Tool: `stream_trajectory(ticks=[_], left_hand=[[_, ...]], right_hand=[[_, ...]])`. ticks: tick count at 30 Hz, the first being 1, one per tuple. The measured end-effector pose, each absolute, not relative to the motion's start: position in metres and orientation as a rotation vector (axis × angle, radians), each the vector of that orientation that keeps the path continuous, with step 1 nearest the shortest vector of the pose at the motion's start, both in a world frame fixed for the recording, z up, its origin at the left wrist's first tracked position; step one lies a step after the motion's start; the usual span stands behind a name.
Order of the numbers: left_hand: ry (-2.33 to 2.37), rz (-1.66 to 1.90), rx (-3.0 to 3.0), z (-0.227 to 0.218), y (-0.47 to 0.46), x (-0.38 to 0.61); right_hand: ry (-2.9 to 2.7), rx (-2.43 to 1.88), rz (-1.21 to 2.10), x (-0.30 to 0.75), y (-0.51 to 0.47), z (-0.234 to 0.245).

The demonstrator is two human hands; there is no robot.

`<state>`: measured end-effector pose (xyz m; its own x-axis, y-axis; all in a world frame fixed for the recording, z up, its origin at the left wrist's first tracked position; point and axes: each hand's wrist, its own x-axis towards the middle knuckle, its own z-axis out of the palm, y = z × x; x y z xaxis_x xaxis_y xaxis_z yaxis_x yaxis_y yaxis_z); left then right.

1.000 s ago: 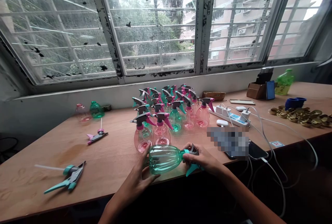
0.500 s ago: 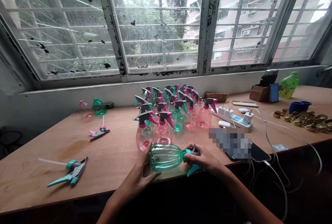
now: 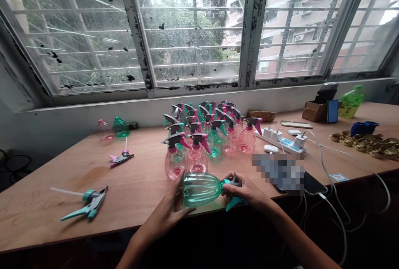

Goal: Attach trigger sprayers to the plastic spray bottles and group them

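Note:
A clear green spray bottle (image 3: 201, 190) lies sideways in the air over the table's front edge, held between both hands. My left hand (image 3: 174, 202) is closed around its base end. At the other end my right hand (image 3: 241, 188) grips the neck and the grey and teal trigger head, whose teal lever points down. Behind the bottle stands a tight group of pink and green spray bottles (image 3: 197, 161) with their trigger heads on. To the left, a loose teal and grey trigger head (image 3: 90, 202) and a pink and grey trigger head (image 3: 121, 159) lie on the wood.
A headless pink bottle (image 3: 105, 131) and a headless green bottle (image 3: 120, 127) stand at the back left. On the right are a power strip (image 3: 285, 142) with white cables, a dark phone (image 3: 314, 182), a brown box (image 3: 314, 112) and a pile of gold-coloured pieces (image 3: 370, 143).
The view has shifted slightly, so the scene sits a little farther right. Both hands keep their hold on the green spray bottle, and nothing on the table has moved.

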<state>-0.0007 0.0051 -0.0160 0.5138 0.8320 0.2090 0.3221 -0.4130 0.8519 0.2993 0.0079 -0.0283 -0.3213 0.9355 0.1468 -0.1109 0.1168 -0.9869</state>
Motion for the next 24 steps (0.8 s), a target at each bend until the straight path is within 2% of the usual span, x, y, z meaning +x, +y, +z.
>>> stream_trajectory(ticks=[24], left_hand=[[1.014, 0.747, 1.948, -0.005, 0.001, 0.002]], right_hand=[[-1.415, -0.802, 1.404, 0.303, 0.014, -0.037]])
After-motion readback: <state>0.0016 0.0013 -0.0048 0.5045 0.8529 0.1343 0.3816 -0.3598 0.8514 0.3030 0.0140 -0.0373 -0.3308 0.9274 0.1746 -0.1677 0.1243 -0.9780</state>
